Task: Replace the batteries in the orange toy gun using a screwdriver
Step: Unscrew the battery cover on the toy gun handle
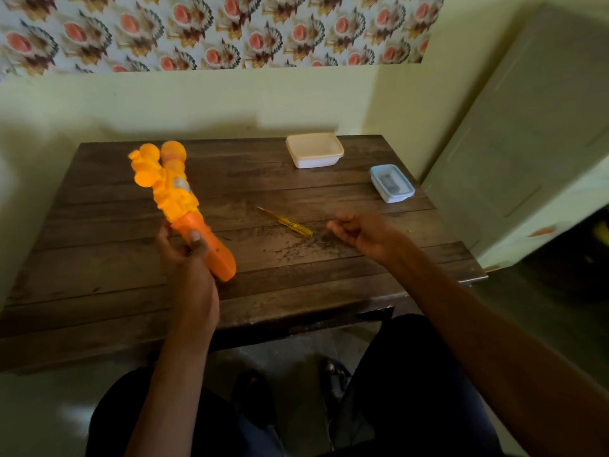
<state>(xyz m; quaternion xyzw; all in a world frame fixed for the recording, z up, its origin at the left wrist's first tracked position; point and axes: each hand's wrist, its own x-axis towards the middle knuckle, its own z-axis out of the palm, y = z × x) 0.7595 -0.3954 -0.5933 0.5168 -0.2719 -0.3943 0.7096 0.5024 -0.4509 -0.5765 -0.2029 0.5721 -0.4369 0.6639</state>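
Observation:
The orange toy gun (174, 196) is raised over the left part of the dark wooden table (99, 291), its yellow barrel end pointing away from me. My left hand (184, 255) grips it around the darker orange handle. A yellow-handled screwdriver (285, 222) lies flat on the table's middle, its metal tip pointing to the far left. My right hand (359, 234) hovers just right of the screwdriver's handle with fingers loosely curled and nothing in them. It does not touch the screwdriver.
A white lidded box (314, 150) stands at the table's far edge. A small clear box with a blue rim (392, 183) sits near the far right corner. The wall is close behind the table. A pale door (527, 143) is at the right.

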